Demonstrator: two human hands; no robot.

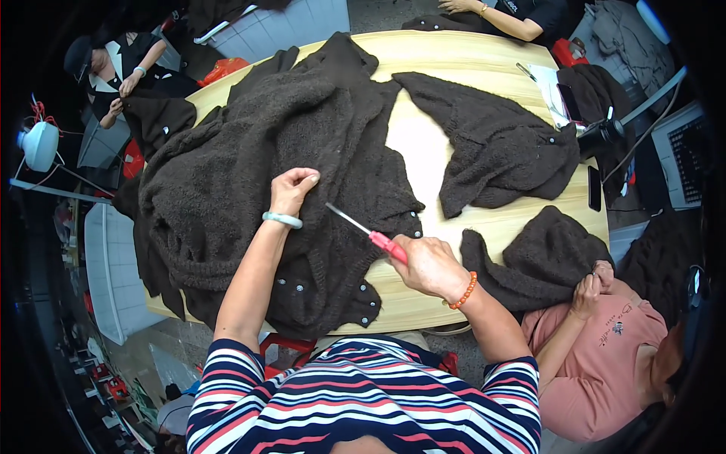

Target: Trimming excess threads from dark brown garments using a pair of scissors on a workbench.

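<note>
A large heap of dark brown knitted garments point(219, 174) with small shiny snap buttons covers the left and middle of the table in the head view. Over the heap, my left hand point(290, 193) has thumb and fingers pinched together; whether fabric or a thread is between them is hidden. My right hand point(431, 266) is closed around a red-handled tool with a thin metal shaft point(378, 238). Its tip points up and left over the knit, a little to the right of my left hand, apart from it.
On the light wooden table point(423, 163), another dark knitted garment point(507, 147) lies at right. A co-worker in pink point(597, 356) handles a dark knit piece point(556, 250) at near right. Two other people work at the far side. A black phone point(594, 188) lies by the right edge.
</note>
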